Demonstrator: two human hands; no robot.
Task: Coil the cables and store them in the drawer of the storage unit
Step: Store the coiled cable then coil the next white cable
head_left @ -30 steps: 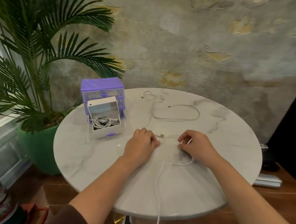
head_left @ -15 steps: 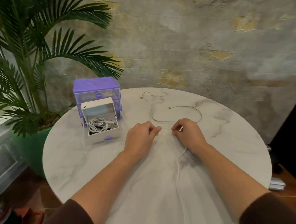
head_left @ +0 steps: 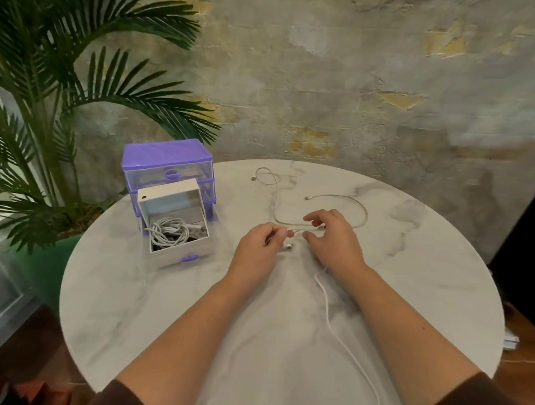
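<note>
Two loose cables on a round marble table: a grey cable looped near the far edge, a white cable trailing toward the near rim. One purple storage unit at left, its drawer pulled out, holding a bundle of coiled cables, count unclear. Left hand pinching the white cable's plug end; right hand with fingers curled over the cord, apparently gripping it. Both hands farther up the table than half a second ago.
</note>
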